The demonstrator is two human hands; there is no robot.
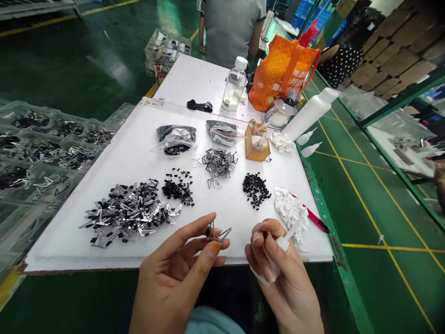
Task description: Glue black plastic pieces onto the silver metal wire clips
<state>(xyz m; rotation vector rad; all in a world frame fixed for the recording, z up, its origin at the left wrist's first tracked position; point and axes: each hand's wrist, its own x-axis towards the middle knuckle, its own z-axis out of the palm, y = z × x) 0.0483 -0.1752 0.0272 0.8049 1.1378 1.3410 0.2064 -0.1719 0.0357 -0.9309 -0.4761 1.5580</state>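
Note:
Between thumb and fingers, my left hand [187, 264] pinches a small bent metal clip [219, 235] with a black piece at its upper left end. My right hand [281, 269] is wrapped round a white glue bottle [283, 243], its nozzle pointing up and to the right. A tiny black piece [265, 234] sits at the tips of the right thumb and index finger. Ahead of my hands lie a pile of small black pieces [256, 190], another such pile [177, 189], a heap of bare metal clips [219, 164] and a large heap of clips with black ends [128, 211].
White crumpled tissue [290, 211] and a red utility knife [314, 219] lie at right. Behind stand zip bags [176, 138], a wooden box [257, 147], a clear bottle [234, 86], a white bottle [313, 113] and an orange bag [278, 74]. Clip-filled trays [52, 139] are at left; two people sit beyond.

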